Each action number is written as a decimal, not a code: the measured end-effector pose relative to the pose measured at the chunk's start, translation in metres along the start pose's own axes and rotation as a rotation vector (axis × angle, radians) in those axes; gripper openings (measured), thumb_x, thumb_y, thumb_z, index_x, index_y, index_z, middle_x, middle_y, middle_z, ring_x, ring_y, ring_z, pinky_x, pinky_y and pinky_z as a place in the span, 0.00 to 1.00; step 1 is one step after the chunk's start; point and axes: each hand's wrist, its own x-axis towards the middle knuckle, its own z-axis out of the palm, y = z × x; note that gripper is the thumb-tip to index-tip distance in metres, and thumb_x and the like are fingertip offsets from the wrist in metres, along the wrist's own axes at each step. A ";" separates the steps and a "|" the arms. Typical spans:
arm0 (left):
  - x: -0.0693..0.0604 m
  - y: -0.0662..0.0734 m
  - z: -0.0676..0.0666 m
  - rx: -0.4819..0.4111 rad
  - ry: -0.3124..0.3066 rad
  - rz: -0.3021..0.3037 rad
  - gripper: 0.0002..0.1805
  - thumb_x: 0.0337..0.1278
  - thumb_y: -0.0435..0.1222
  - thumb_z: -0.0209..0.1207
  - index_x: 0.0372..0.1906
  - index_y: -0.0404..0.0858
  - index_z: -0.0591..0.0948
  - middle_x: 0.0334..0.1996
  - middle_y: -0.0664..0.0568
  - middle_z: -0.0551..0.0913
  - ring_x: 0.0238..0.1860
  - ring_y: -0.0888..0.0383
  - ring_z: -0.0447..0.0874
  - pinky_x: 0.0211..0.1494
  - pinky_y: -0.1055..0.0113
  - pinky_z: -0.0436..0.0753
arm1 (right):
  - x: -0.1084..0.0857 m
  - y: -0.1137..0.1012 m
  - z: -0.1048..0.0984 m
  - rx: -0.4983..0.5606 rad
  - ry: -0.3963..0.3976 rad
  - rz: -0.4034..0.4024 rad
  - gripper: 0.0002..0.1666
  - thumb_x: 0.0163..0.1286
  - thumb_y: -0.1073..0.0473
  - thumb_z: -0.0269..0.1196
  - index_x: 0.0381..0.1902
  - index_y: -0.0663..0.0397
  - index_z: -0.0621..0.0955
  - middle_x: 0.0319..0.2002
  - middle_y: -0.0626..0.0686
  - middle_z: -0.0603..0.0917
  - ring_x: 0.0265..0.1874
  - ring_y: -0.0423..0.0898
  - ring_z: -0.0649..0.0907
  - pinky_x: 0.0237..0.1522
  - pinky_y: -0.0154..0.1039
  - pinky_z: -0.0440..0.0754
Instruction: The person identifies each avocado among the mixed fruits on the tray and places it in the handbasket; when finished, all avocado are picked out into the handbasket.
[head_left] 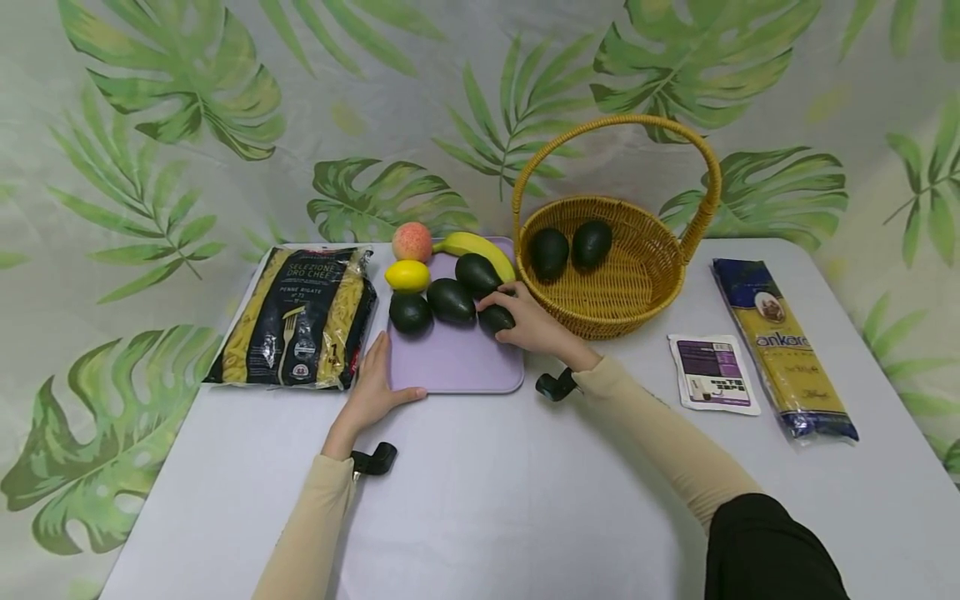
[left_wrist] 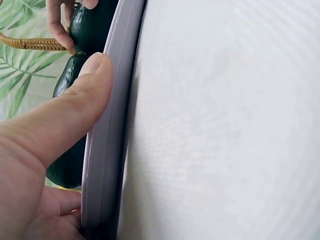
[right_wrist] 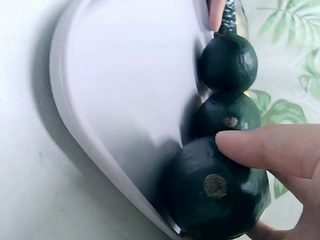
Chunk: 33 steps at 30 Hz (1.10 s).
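In the head view, the right hand (head_left: 536, 323) pinches an avocado (head_left: 497, 320) at the right of the tray (head_left: 457, 367), mid-frame; its round, smooth-looking skin could let it slip if the pinch is off-centre. The middle avocado (head_left: 450, 302) is just beside it and might roll if nudged. The basket (head_left: 637, 287), upper right of centre, stands near – a low swing of that arm could catch its rim. The left hand (head_left: 375, 385) is spread straight-fingered at the tray's lower-left corner, bracing rather than clasping; a hard push there could slide the tray, and the penne bag (head_left: 296, 317) lies near the fingers. A plain white table (head_left: 487, 500) fills the lower frame, with a leaf-printed cloth (head_left: 525, 50) behind, and a pouch (head_left: 714, 373) and spaghetti pack (head_left: 780, 350) at right. In the left wrist view, the thumb lies against the tray's rim, left of centre; uneven pressure could tip it. The other fingers are partly hidden at lower left, and pale table fills the right. In the right wrist view, the thumb presses the avocado, lower centre, with two more above it. Whether it is lifted I cannot tell; dropped here, it could roll over the low rim onto the white surface at left.
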 end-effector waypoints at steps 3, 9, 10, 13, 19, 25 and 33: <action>0.000 -0.001 0.000 0.001 0.003 -0.002 0.63 0.47 0.43 0.72 0.73 0.25 0.39 0.74 0.33 0.36 0.73 0.38 0.32 0.71 0.42 0.41 | -0.002 0.000 0.002 -0.001 0.041 -0.008 0.26 0.59 0.69 0.65 0.56 0.51 0.79 0.64 0.64 0.65 0.66 0.58 0.62 0.60 0.56 0.66; -0.001 -0.001 0.000 0.011 0.007 -0.003 0.63 0.46 0.43 0.72 0.73 0.25 0.40 0.74 0.33 0.37 0.73 0.38 0.32 0.70 0.42 0.41 | -0.011 0.000 0.002 0.040 0.087 -0.063 0.26 0.56 0.68 0.66 0.54 0.52 0.80 0.60 0.58 0.74 0.61 0.55 0.68 0.61 0.53 0.66; -0.001 -0.001 0.000 0.010 0.008 -0.002 0.62 0.46 0.43 0.72 0.73 0.25 0.40 0.74 0.33 0.37 0.73 0.38 0.32 0.70 0.42 0.41 | -0.013 -0.001 0.001 0.062 0.094 -0.078 0.26 0.56 0.68 0.66 0.54 0.52 0.80 0.59 0.57 0.75 0.60 0.54 0.68 0.61 0.53 0.65; -0.001 -0.001 0.000 0.008 0.006 -0.004 0.62 0.47 0.43 0.72 0.73 0.25 0.40 0.74 0.33 0.36 0.73 0.38 0.32 0.71 0.42 0.41 | -0.019 -0.005 -0.007 0.153 0.090 -0.110 0.25 0.57 0.67 0.67 0.55 0.52 0.79 0.58 0.54 0.75 0.58 0.52 0.68 0.61 0.53 0.65; 0.000 0.001 0.000 0.010 -0.001 -0.013 0.62 0.48 0.43 0.71 0.73 0.25 0.39 0.74 0.34 0.36 0.73 0.39 0.31 0.71 0.43 0.40 | -0.030 -0.012 -0.026 0.426 0.008 -0.115 0.27 0.63 0.64 0.65 0.61 0.51 0.75 0.64 0.50 0.68 0.62 0.51 0.68 0.59 0.52 0.68; 0.001 0.000 -0.001 0.005 -0.003 -0.010 0.62 0.48 0.43 0.71 0.73 0.25 0.39 0.74 0.33 0.35 0.73 0.39 0.31 0.71 0.44 0.40 | -0.035 -0.014 -0.044 0.519 0.013 -0.109 0.31 0.64 0.63 0.65 0.65 0.52 0.72 0.67 0.52 0.64 0.60 0.56 0.71 0.54 0.48 0.73; 0.001 -0.001 0.000 0.011 -0.004 -0.019 0.62 0.48 0.44 0.71 0.73 0.25 0.39 0.74 0.34 0.35 0.73 0.38 0.30 0.71 0.43 0.40 | -0.043 0.002 -0.076 0.542 0.161 -0.012 0.30 0.63 0.60 0.66 0.63 0.49 0.71 0.66 0.53 0.64 0.59 0.59 0.71 0.56 0.55 0.71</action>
